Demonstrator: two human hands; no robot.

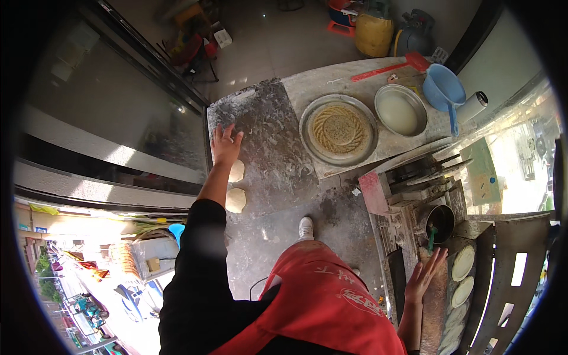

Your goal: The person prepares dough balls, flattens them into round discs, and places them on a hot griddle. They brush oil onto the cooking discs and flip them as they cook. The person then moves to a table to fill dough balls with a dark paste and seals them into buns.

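Observation:
My left hand [225, 146] is spread over the left side of a floured work board [270, 146], with nothing visible in it. Just below it on the board lie two round dough pieces, the upper dough piece [237, 171] partly covered by my forearm and the lower dough piece [235, 200] beside my sleeve. My right hand [422, 276] is held out with extended fingers over a brown flat surface [432, 306]. Near its fingertips is a green handle [431, 239] standing in a dark metal pot [443, 224]. Flat dough rounds [463, 291] sit in a row to its right.
A metal tray of sesame-like seeds [339, 128], a metal bowl with pale contents [399, 113], a blue dipper [443, 88], a red-handled tool [390, 69] and a flask [472, 106] stand on the counter. Gas cylinders [374, 33] stand beyond. A glass partition [111, 97] rises at left.

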